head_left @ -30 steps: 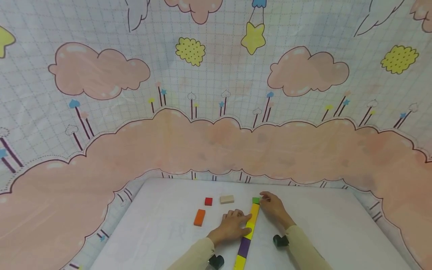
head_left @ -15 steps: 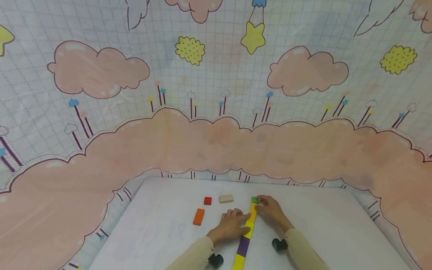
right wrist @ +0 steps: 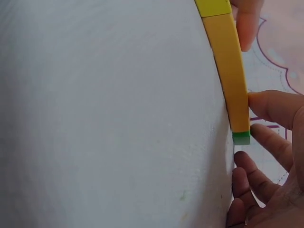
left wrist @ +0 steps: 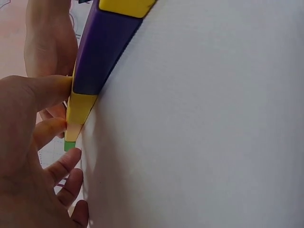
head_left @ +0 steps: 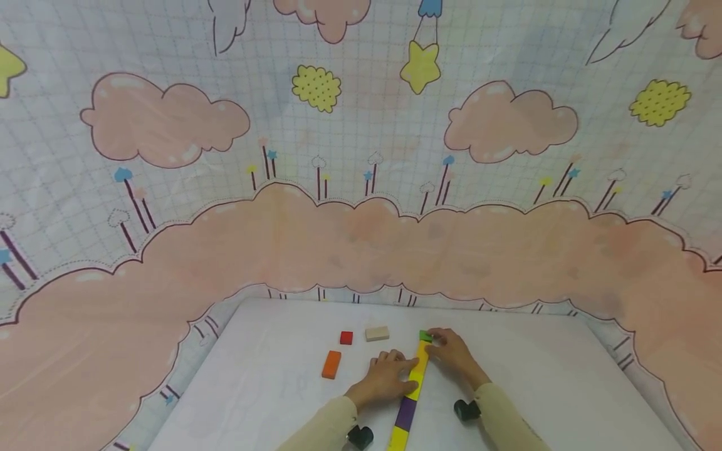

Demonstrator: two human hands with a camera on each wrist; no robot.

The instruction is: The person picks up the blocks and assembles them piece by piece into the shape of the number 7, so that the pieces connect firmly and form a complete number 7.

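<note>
A straight row of toy blocks runs away from the person on the white table. Its far end is a small green block [head_left: 425,336]; nearer come yellow blocks [head_left: 421,358], a purple block [head_left: 405,413] and another yellow block [head_left: 398,440]. My left hand [head_left: 383,377] lies along the row's left side, thumb and index fingertip touching the yellow blocks just beyond the purple one. From the right, my right hand [head_left: 455,355] touches the far end. Its thumb is on the long yellow block [right wrist: 231,71] and its index fingertip is at the green block [right wrist: 241,138].
Left of the row lie a red block [head_left: 346,338], a beige block [head_left: 377,334] and an orange block [head_left: 331,364]. Dark rounded devices [head_left: 467,410] show by both cuffs. A patterned cloth [head_left: 361,244] rises behind the white table [head_left: 254,357].
My right hand has moved a little left, bringing its thumb and index finger from beside the row onto its far end. My left hand stays in place.
</note>
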